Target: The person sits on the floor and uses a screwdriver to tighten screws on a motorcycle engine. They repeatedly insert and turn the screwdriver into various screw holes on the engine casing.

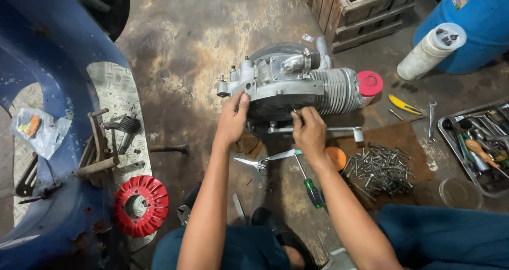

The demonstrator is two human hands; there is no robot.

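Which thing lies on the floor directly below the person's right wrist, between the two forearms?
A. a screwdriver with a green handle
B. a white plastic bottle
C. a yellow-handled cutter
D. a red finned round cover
A: the green-handled screwdriver lies on the floor just under the right hand, beside the scissors, while the red finned cover sits far off on the person's left side.

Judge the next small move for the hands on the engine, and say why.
Probably the right hand should keep working the small part at the engine casing's lower edge, since its fingertips pinch there while the left hand braces the casing. The screwdriver lies unused.
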